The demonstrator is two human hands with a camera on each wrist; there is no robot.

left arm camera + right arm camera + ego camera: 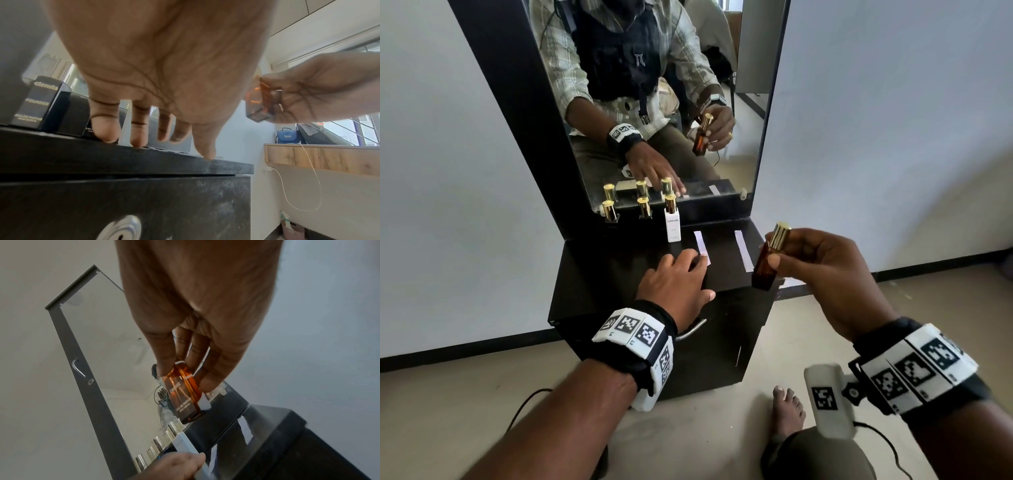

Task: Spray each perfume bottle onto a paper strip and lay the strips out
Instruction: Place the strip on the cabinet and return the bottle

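The amber bottle point(766, 265) is small, stiff glass with a smooth gold cap point(780, 235), so I judge it light but slick and breakable if dropped; the flat sides of the body look like the safest place to hold, leaving the cap end free for uncapping and spraying. The right hand point(825, 270) holds it that way, in the air just off the cabinet's right front corner, thumb on one face and curled fingers on the other, the bottle tilted with its cap up and leaning away from the person. The paper strips are thin, limp and easily blown or slid about, best pinned flat or pinched at one end. The left hand point(678, 277) lies palm down on the black cabinet top point(599, 274), fingers straight and spread, gripping nothing, its fingertips resting on the near end of the left paper strip point(702, 245). A second paper strip point(743, 250) lies apart to the right, near the raised bottle. A white bottle point(673, 224) and two dark gold-capped bottles point(610, 211) stand upright at the back against the mirror point(743, 102)
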